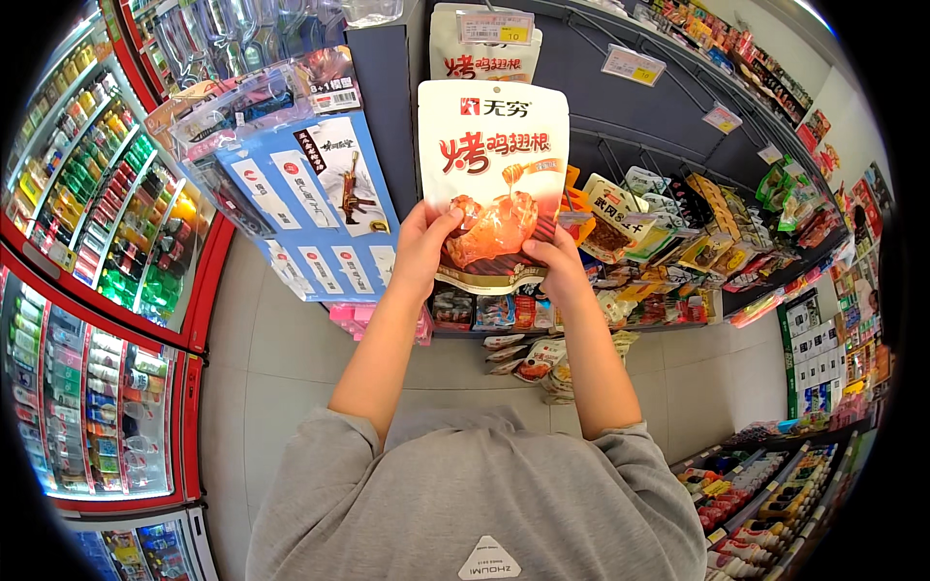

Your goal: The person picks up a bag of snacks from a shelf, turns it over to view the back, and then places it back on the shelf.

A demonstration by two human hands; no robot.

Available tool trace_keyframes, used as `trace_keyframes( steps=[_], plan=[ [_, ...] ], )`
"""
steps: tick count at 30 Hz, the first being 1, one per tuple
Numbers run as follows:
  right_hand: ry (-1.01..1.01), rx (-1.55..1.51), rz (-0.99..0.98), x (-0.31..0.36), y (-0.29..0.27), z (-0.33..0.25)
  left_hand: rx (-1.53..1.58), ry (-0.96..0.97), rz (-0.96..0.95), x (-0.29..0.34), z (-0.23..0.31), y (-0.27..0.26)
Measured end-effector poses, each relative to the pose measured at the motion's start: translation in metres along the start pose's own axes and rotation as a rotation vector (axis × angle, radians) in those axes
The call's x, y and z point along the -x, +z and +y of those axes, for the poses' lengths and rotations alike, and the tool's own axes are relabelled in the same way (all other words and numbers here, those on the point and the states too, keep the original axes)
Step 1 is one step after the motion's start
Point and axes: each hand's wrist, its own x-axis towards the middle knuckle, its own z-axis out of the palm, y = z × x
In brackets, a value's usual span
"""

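A white and brown snack pouch (494, 184), printed with a picture of roasted chicken, is held up in front of the shelf by both hands. My left hand (419, 250) grips its lower left edge, thumb lying across the front. On the opposite side, my right hand (560, 263) pinches the lower right edge, its thumb also on the front. The fingers behind the pouch are hidden. Just beyond its top hangs a similar white pouch (481, 63) on the dark rack, partly covered by a price tag (496, 27).
Hanging snack packets (668, 218) fill the rack to the right. A blue carton display (310, 208) with a toy pack stands at the left. Red-framed drink coolers (199, 290) line the far left. Several snack pouches (542, 360) lie low by the rack's foot. Bottles (765, 504) fill a lower-right shelf.
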Motion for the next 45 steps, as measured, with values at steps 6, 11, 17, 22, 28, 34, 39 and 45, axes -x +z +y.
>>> trace_keyframes(
  steps=[6, 11, 17, 22, 28, 34, 39, 45],
  plan=[
    [-0.271, 0.336, 0.068, -0.045, 0.002, -0.051, 0.045, 0.003, 0.013, -0.014, 0.004, 0.004],
    [-0.59, 0.761, 0.089, -0.081, 0.035, -0.107, 0.013, 0.042, -0.002, -0.032, -0.002, 0.003],
    [-0.594, 0.929, 0.078, -0.112, 0.072, -0.135, 0.031, 0.062, -0.002, -0.04, 0.009, 0.01],
    [-0.724, 0.875, 0.07, -0.121, 0.063, -0.135, 0.049, 0.08, 0.009, -0.045, 0.013, 0.015],
    [-0.905, 0.925, -0.013, -0.113, 0.06, -0.138, -0.017, 0.065, -0.024, -0.054, 0.016, 0.015],
    [-0.816, 0.817, -0.061, -0.101, 0.071, -0.138, -0.005, 0.073, -0.019, -0.063, 0.016, 0.015],
    [-0.877, 0.882, -0.058, -0.106, 0.061, -0.137, 0.017, 0.059, 0.005, -0.06, 0.02, 0.024],
    [-0.868, 0.869, -0.066, -0.108, 0.059, -0.134, 0.062, 0.033, 0.024, -0.06, 0.019, 0.023]
  ],
)
